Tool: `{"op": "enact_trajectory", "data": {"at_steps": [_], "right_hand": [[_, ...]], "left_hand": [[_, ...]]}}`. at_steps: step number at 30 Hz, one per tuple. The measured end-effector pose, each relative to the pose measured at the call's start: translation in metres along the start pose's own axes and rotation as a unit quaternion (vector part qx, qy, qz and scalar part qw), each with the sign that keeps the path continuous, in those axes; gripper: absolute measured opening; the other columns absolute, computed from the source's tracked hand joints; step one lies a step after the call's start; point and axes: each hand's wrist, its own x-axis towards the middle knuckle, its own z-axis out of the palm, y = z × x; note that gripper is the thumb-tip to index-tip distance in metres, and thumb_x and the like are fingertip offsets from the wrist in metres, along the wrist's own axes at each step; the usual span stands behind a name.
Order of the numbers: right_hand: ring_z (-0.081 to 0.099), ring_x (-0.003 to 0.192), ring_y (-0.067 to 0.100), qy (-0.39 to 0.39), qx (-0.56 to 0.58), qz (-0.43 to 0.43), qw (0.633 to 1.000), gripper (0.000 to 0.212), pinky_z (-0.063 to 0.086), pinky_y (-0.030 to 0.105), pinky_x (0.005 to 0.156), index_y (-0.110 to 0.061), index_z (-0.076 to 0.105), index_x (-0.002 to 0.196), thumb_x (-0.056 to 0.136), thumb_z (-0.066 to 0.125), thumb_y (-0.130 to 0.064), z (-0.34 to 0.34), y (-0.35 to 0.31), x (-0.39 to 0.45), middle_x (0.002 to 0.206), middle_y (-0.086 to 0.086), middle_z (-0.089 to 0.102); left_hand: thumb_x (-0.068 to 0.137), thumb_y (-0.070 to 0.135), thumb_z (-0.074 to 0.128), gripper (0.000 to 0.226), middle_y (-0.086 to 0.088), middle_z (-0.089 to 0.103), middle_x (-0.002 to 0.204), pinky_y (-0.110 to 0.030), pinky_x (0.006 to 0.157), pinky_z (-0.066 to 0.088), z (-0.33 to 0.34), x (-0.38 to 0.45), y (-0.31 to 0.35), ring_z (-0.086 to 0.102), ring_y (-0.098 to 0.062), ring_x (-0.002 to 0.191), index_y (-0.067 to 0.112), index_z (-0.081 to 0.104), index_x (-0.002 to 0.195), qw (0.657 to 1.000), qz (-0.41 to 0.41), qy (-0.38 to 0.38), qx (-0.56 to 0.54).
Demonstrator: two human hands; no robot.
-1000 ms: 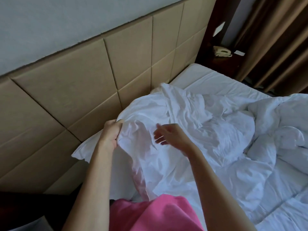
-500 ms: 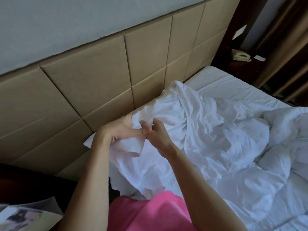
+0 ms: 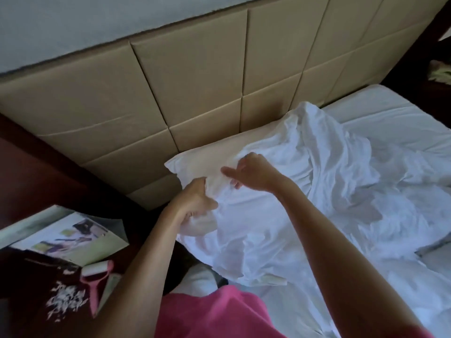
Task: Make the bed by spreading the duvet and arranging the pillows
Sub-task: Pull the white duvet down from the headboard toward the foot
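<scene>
A crumpled white duvet (image 3: 341, 181) lies heaped across the bed. Its near corner drapes over a cream-white pillow (image 3: 202, 159) that lies against the headboard. My left hand (image 3: 195, 198) grips a bunched fold of the duvet's edge beside the pillow's near corner. Just right of it, my right hand (image 3: 253, 174) has its fingers curled into the duvet fabric on top of the pillow and its thumb sticking out to the left. The bare white mattress sheet (image 3: 380, 111) shows at the far right.
A tan padded headboard (image 3: 195, 76) runs along the bed's head. At the left, a dark bedside surface holds a magazine (image 3: 70, 240), a pink lint roller (image 3: 96, 284) and a dark patterned cloth (image 3: 36, 296). My pink clothing (image 3: 214, 315) fills the bottom edge.
The view has swung left and down, bringing the bedside surface into sight. My hands have drawn apart along the duvet's edge, and more of the pillow is uncovered.
</scene>
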Motion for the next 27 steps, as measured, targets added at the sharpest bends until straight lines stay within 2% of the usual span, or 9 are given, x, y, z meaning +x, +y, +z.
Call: {"op": "enact_trajectory", "data": {"at_steps": [2,4,7,10,12,14,18,23,27], "right_hand": [[0.068,0.071,0.014,0.135,-0.041,0.018,0.990,0.043,0.056,0.034,0.076,-0.019,0.071,0.062,0.090,0.054,-0.047,-0.014,0.010,0.012,0.066,-0.003,0.072],[0.064,0.096,0.023,0.185,-0.119,0.007,0.975,0.020,0.054,0.039,0.082,-0.023,0.068,0.098,0.086,0.063,-0.038,-0.024,0.025,0.022,0.100,0.000,0.071],[0.047,0.125,0.026,0.040,-0.205,-0.029,0.978,0.071,0.045,0.041,0.098,-0.031,0.038,0.147,0.085,0.072,-0.023,-0.029,0.050,0.033,0.147,0.001,0.039],[0.058,0.111,0.020,-0.071,-0.114,-0.014,0.991,0.082,0.050,0.031,0.092,-0.037,0.023,0.153,0.088,0.067,-0.011,-0.025,0.060,0.037,0.157,-0.004,0.022],[0.048,0.127,0.019,-0.148,-0.185,0.009,0.972,0.093,0.043,0.026,0.097,-0.040,0.010,0.155,0.087,0.067,-0.010,-0.019,0.053,0.045,0.160,-0.007,0.013],[0.035,0.139,0.021,-0.205,-0.247,0.031,0.946,0.100,0.040,0.031,0.105,-0.041,0.004,0.154,0.084,0.067,-0.008,-0.013,0.040,0.061,0.160,-0.007,0.015],[0.059,0.115,0.028,-0.258,-0.303,0.080,0.914,0.084,0.055,0.041,0.091,-0.031,0.031,0.148,0.076,0.067,-0.007,0.009,0.012,0.105,0.144,-0.004,0.041],[0.062,0.102,0.032,-0.102,-0.331,0.055,0.937,0.034,0.049,0.034,0.077,-0.015,0.069,0.108,0.080,0.073,-0.034,0.039,-0.012,0.145,0.108,0.010,0.067],[0.050,0.072,0.030,0.119,-0.186,0.038,0.975,0.021,0.033,0.033,0.064,-0.011,0.051,0.068,0.077,0.069,-0.006,0.051,-0.032,0.173,0.074,0.006,0.052]], "left_hand": [[0.085,0.008,0.064,0.047,-0.001,0.059,0.110,-0.040,0.079,0.057,0.000,-0.011,-0.004,0.063,-0.023,0.097,0.021,0.050,0.128,0.999,0.026,-0.003,-0.023],[0.083,0.003,0.060,0.034,0.002,0.060,0.097,-0.035,0.070,0.057,-0.007,-0.019,-0.004,0.062,-0.018,0.085,0.028,0.055,0.106,0.998,0.057,0.007,-0.036],[0.078,0.004,0.060,0.021,0.000,0.060,0.077,-0.025,0.048,0.045,-0.027,-0.024,-0.007,0.058,-0.014,0.062,0.023,0.061,0.087,0.994,0.108,-0.003,0.010],[0.065,0.017,0.060,0.021,0.003,0.054,0.069,-0.030,0.055,0.039,-0.049,-0.021,-0.015,0.051,-0.015,0.061,0.015,0.062,0.086,0.984,0.158,-0.051,0.065],[0.059,0.023,0.056,0.019,0.008,0.053,0.066,-0.031,0.059,0.039,-0.067,-0.011,-0.027,0.048,-0.013,0.061,0.023,0.060,0.078,0.977,0.185,-0.067,0.081],[0.059,0.024,0.055,0.015,0.011,0.055,0.065,-0.031,0.060,0.041,-0.087,-0.002,-0.036,0.050,-0.011,0.061,0.026,0.059,0.073,0.974,0.199,-0.069,0.078],[0.062,0.022,0.056,0.026,0.000,0.071,0.077,-0.030,0.063,0.048,-0.123,0.015,-0.061,0.060,-0.007,0.069,0.018,0.067,0.085,0.976,0.200,-0.080,0.041],[0.064,0.018,0.059,0.022,0.009,0.070,0.072,-0.021,0.057,0.044,-0.166,0.037,-0.110,0.059,0.003,0.063,0.020,0.071,0.083,0.980,0.182,-0.066,-0.054],[0.062,0.025,0.062,0.024,0.003,0.069,0.074,-0.026,0.058,0.043,-0.194,0.062,-0.139,0.060,-0.009,0.067,0.023,0.073,0.083,0.981,0.148,-0.035,-0.120]]}}
